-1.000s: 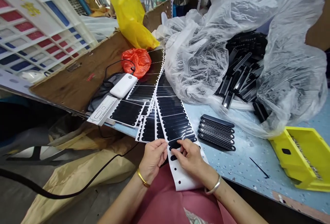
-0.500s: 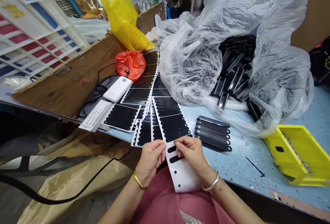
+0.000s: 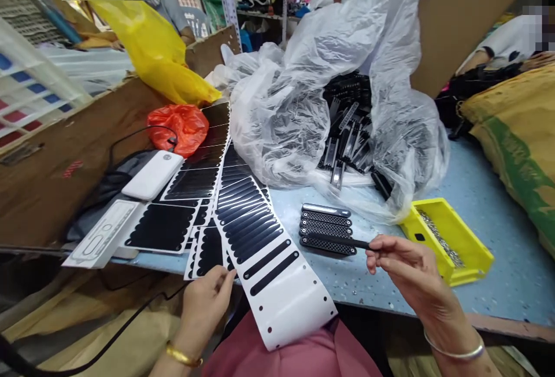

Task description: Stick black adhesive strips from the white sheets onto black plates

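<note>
My left hand [image 3: 207, 303] pinches the left edge of a long white backing sheet [image 3: 286, 302] that hangs over the table's front edge onto my lap. The sheet carries rows of black oblong stickers [image 3: 249, 224]. My right hand [image 3: 407, 267] is lifted over the table to the right, fingers pinched on one thin black sticker strip [image 3: 347, 241] that sticks out to the left. Just beyond that strip lies a short row of black mesh-patterned bars [image 3: 326, 228] on the blue table [image 3: 485, 203].
A big clear plastic bag [image 3: 295, 105] of black bars lies behind. A yellow bin [image 3: 451, 238] stands to the right. More sticker sheets [image 3: 173, 215], a white power bank [image 3: 152, 174], red bag [image 3: 177, 128] and yellow bag [image 3: 151, 53] are left. Other people sit at the back right.
My right hand peeled a black strip off the sheet and moved right and up with it. The view swung to the right. My left hand still holds the sheet.
</note>
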Motion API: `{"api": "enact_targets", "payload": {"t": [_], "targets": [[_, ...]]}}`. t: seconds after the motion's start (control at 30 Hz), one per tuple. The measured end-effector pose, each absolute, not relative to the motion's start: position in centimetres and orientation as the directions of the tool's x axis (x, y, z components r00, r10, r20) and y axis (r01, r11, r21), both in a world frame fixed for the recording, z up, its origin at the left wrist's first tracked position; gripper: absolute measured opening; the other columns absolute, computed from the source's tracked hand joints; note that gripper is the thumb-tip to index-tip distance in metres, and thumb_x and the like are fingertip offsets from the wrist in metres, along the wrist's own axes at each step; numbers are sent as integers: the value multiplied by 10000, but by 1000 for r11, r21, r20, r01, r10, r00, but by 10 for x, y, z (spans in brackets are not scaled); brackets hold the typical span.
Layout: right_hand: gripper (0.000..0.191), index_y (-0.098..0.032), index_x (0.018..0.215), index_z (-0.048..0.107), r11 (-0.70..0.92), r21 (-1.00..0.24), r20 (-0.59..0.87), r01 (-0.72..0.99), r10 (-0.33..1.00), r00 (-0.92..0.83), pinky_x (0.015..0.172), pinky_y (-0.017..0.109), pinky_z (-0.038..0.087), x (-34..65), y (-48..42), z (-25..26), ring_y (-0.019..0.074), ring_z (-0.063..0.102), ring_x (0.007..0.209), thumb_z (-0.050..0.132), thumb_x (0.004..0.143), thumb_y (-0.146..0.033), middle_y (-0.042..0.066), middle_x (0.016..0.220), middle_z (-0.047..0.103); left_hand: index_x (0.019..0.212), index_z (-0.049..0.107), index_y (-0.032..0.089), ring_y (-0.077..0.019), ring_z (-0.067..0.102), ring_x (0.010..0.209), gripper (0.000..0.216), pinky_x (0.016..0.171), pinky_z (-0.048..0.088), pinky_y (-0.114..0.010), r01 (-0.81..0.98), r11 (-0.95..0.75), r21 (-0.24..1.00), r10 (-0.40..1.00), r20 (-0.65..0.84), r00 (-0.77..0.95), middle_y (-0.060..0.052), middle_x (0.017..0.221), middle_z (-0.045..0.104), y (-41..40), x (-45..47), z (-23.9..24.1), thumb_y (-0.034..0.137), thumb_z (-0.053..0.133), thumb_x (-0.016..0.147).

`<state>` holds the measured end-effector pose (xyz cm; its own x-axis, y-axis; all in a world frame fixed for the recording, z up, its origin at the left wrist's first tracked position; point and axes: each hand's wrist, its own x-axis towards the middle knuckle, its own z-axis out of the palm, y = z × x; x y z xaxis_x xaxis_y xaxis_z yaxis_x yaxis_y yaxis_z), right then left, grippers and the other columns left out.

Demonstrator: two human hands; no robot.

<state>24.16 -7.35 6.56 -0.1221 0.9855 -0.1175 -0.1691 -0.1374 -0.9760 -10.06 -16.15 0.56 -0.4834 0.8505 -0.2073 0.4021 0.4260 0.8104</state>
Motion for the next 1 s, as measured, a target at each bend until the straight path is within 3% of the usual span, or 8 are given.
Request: {"api": "enact_targets", "payload": {"t": [0.1, 0.27, 0.37, 0.5, 0.63, 0.77, 0.87, 1.0], "targets": [[211, -174, 762, 781, -98, -984, -90, -147, 994, -60, 486, 314, 535, 249, -71, 64, 192, 639, 542, 851, 666, -349, 74, 655, 671, 494, 584, 202, -100, 416, 410, 305, 441, 308, -211, 522, 349, 779, 883, -86, -462, 32, 415, 455, -153, -99, 22, 408, 715, 676], [164, -178, 691, 745, -50, -992, -49, -114, 999, -7, 474, 280, 506, 244, -64, 56, 156, 613, 517, 844, 678, -308, 31, 630, 634, 718, 693, 166, -115, 521, 448, 295, 444, 379, -219, 198, 304, 932, 952, -287, -111, -18, 599, 616, -104, -52, 40, 456, 664, 765], [149, -181, 712, 742, -50, -991, -45, -127, 998, -41, 493, 280, 509, 241, -63, 54, 153, 617, 531, 820, 716, -308, 29, 638, 645, 796, 677, 133, -111, 555, 423, 371, 401, 337, -197, -6, 389, 921, 918, -387, 82, -50, 620, 651, -67, -22, 36, 502, 634, 790], [155, -177, 696, 732, -63, -992, -56, -114, 996, -62, 502, 277, 510, 239, -63, 54, 151, 615, 544, 806, 731, -308, 30, 634, 651, 750, 639, 126, -101, 574, 413, 342, 379, 302, -167, -104, 397, 912, 906, -371, 205, -53, 582, 653, -40, -4, 31, 466, 668, 780], [160, -170, 679, 741, -73, -992, -69, -98, 997, -45, 494, 272, 511, 240, -61, 48, 150, 618, 535, 818, 704, -308, 32, 606, 661, 685, 616, 131, -89, 556, 402, 268, 378, 286, -167, -121, 369, 921, 914, -336, 227, -47, 576, 656, -35, -2, 34, 369, 737, 713], [328, -159, 900, 760, -184, -981, -187, -61, 982, 37, 380, 240, 453, 242, -57, 35, 136, 585, 417, 850, 641, -339, 25, 571, 683, 632, 618, 134, -82, 522, 388, 214, 395, 305, -181, -105, 337, 936, 933, -317, 171, -29, 542, 628, -38, 2, 35, 315, 712, 696], [309, -146, 770, 741, -266, -962, -263, 53, 963, 63, 328, 236, 414, 242, -53, 27, 122, 536, 345, 856, 597, -374, 48, 567, 699, 607, 624, 143, -85, 519, 406, 171, 432, 357, -200, -68, 281, 957, 955, -272, 121, -20, 547, 620, -41, 7, 32, 276, 678, 700], [197, -177, 618, 727, -191, -958, -179, 212, 981, 74, 366, 239, 430, 244, -44, 28, 122, 534, 384, 804, 635, -357, 18, 510, 658, 602, 638, 152, -86, 518, 426, 173, 475, 400, -212, -10, 207, 978, 975, -205, 87, -10, 551, 609, -44, 10, 31, 267, 656, 731]]}}
